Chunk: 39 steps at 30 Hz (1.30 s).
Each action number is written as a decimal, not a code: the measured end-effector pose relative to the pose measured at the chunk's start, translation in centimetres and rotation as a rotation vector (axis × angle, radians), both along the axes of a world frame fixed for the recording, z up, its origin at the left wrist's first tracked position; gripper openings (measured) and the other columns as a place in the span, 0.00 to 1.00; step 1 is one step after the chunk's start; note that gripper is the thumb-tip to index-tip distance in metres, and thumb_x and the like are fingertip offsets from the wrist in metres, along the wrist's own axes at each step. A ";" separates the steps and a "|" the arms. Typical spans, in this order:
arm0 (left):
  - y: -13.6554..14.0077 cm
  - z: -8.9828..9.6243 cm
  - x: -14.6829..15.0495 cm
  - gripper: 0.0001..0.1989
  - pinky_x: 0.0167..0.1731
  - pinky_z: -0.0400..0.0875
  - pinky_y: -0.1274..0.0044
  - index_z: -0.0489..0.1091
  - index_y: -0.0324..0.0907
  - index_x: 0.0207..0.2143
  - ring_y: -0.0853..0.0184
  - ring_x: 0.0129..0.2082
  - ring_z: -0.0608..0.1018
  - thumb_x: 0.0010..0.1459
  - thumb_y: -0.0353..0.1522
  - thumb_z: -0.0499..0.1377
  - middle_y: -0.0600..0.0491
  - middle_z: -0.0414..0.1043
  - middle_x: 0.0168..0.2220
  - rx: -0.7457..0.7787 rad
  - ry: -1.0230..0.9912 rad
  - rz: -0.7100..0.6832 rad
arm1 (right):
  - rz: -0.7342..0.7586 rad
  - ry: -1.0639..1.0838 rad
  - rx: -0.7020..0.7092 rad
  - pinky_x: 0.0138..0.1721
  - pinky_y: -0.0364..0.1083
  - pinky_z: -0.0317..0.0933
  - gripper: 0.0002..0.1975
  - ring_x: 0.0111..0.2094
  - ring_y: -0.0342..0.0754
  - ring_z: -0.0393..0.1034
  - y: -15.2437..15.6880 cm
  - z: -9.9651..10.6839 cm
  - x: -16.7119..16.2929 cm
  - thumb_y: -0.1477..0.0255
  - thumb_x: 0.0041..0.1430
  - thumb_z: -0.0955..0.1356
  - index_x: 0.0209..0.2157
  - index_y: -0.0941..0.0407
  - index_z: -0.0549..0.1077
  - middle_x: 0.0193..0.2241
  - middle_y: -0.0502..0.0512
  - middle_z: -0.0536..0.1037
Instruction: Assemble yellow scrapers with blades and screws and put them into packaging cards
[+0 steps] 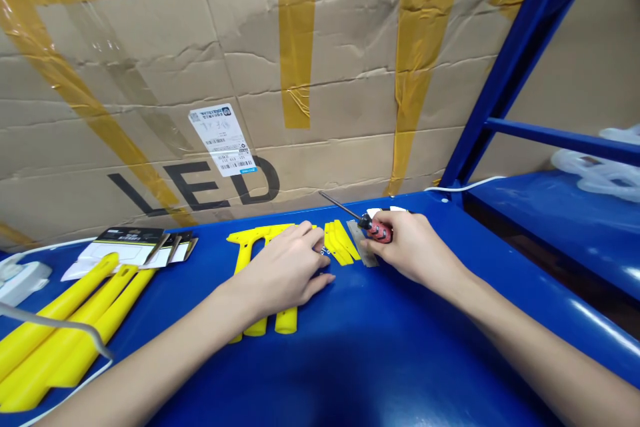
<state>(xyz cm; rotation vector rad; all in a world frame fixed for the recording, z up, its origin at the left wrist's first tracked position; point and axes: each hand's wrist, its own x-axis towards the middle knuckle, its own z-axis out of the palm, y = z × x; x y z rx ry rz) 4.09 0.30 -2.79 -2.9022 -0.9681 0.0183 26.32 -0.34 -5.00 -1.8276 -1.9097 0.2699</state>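
Observation:
My right hand (413, 240) is closed round the red and black handle of a screwdriver (381, 230), its thin shaft pointing up and left. Just beneath those fingers lie flat grey metal blades (361, 243). To their left is a row of flat yellow plastic pieces (340, 241). My left hand (295, 263) hovers low with fingers bent and thumb apart, beside some tiny dark and silvery parts (324, 252), too small to name surely. Partly under that hand and forearm lie several yellow T-shaped scraper handles (244, 250).
Long yellow plastic tools (75, 310) with black-and-white packaging cards (127, 243) lie at left, crossed by a pale cable (60, 325). Behind the blue surface (350, 353) stands a large taped cardboard box (345, 140). A blue metal frame (493, 93) rises at right.

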 end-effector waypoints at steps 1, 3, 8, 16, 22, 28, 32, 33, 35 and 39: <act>0.0 0.0 -0.2 0.16 0.45 0.69 0.64 0.80 0.42 0.41 0.56 0.45 0.70 0.67 0.40 0.55 0.46 0.70 0.41 0.014 0.015 0.008 | -0.002 0.016 0.014 0.28 0.43 0.54 0.08 0.25 0.45 0.65 0.0 0.3 0.2 0.72 0.53 0.71 0.24 0.54 0.69 0.22 0.48 0.75; 0.1 0.0 -0.6 0.15 0.45 0.69 0.64 0.79 0.43 0.45 0.55 0.46 0.70 0.66 0.40 0.56 0.45 0.70 0.42 0.025 0.027 0.009 | -0.024 0.040 0.057 0.28 0.43 0.54 0.08 0.25 0.44 0.65 -0.1 0.9 0.8 0.70 0.54 0.70 0.24 0.54 0.69 0.23 0.48 0.75; 0.8 -0.3 -1.7 0.18 0.47 0.69 0.65 0.76 0.47 0.53 0.55 0.49 0.70 0.64 0.43 0.59 0.45 0.68 0.47 -0.023 -0.034 -0.028 | -0.184 -0.120 0.075 0.26 0.46 0.54 0.07 0.27 0.51 0.70 0.1 1.6 3.1 0.66 0.54 0.70 0.26 0.54 0.72 0.24 0.55 0.77; 1.3 -1.2 -1.1 0.15 0.36 0.65 0.70 0.79 0.44 0.41 0.60 0.40 0.68 0.69 0.32 0.51 0.48 0.67 0.39 0.084 -0.044 -0.040 | -0.189 -0.173 -0.113 0.27 0.49 0.59 0.12 0.29 0.58 0.76 0.8 0.5 4.2 0.67 0.52 0.70 0.36 0.57 0.81 0.26 0.61 0.81; 1.4 -1.3 -1.3 0.16 0.37 0.66 0.70 0.79 0.43 0.42 0.60 0.40 0.68 0.70 0.32 0.50 0.48 0.69 0.39 0.114 -0.098 -0.068 | -0.152 -0.109 -0.097 0.31 0.47 0.62 0.21 0.33 0.56 0.77 0.9 0.4 4.0 0.70 0.48 0.70 0.46 0.56 0.80 0.29 0.57 0.82; 1.1 0.5 -2.3 0.14 0.41 0.70 0.68 0.78 0.41 0.46 0.59 0.43 0.71 0.68 0.29 0.52 0.46 0.71 0.42 0.060 -0.159 -0.048 | -0.092 -0.042 -0.066 0.31 0.45 0.62 0.18 0.32 0.51 0.75 1.0 0.4 4.4 0.71 0.48 0.69 0.43 0.53 0.80 0.31 0.52 0.82; 0.6 1.6 -2.7 0.10 0.45 0.71 0.66 0.78 0.42 0.44 0.59 0.45 0.72 0.65 0.28 0.58 0.47 0.72 0.42 -0.033 -0.094 0.019 | -0.090 0.004 -0.019 0.29 0.44 0.61 0.12 0.30 0.49 0.73 0.9 0.8 4.4 0.71 0.49 0.69 0.38 0.53 0.79 0.30 0.51 0.80; 0.5 1.7 -2.8 0.09 0.46 0.71 0.66 0.78 0.42 0.43 0.58 0.46 0.72 0.63 0.29 0.60 0.47 0.72 0.42 -0.058 -0.079 0.034 | -0.093 0.032 -0.004 0.27 0.44 0.60 0.09 0.27 0.48 0.71 0.8 1.0 4.3 0.70 0.50 0.69 0.35 0.53 0.78 0.27 0.50 0.79; 0.5 1.6 -2.7 0.08 0.48 0.70 0.66 0.78 0.43 0.43 0.57 0.48 0.71 0.61 0.29 0.63 0.47 0.72 0.43 -0.084 -0.054 0.051 | -0.082 0.114 0.028 0.24 0.43 0.58 0.05 0.23 0.45 0.67 0.5 1.3 3.8 0.68 0.51 0.69 0.30 0.54 0.75 0.23 0.49 0.75; 0.6 0.8 -1.8 0.09 0.48 0.69 0.66 0.78 0.43 0.44 0.57 0.48 0.70 0.63 0.30 0.60 0.47 0.72 0.44 -0.033 -0.033 0.019 | 0.010 0.393 -0.040 0.21 0.42 0.56 0.08 0.21 0.43 0.63 -0.2 1.6 2.4 0.65 0.52 0.70 0.29 0.54 0.71 0.21 0.46 0.69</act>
